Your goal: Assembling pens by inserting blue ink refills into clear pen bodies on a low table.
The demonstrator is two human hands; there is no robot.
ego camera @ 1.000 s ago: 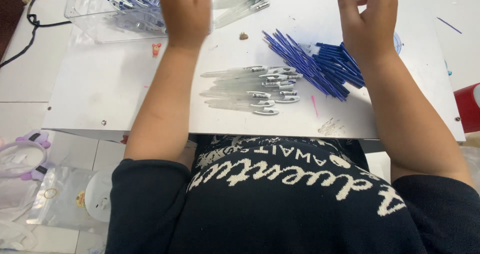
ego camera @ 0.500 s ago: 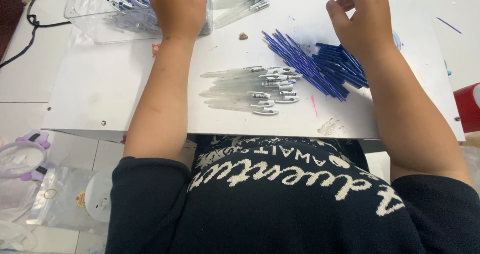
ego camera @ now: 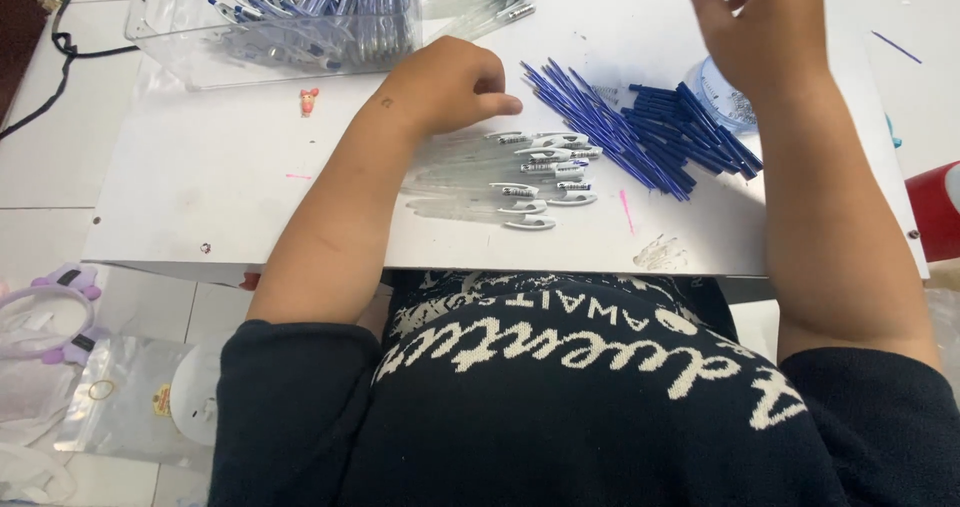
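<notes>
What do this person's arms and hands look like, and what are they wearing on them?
Both forearms are bare from above the elbow down. The left hand and right hand wear no gloves, and no rings or watch show. A small dark mark sits near the left wrist. Dark navy sleeves are pushed up; the top carries white lettering.

head-worn camera, looking steeply down, close above table (ego camera: 200, 197)
</notes>
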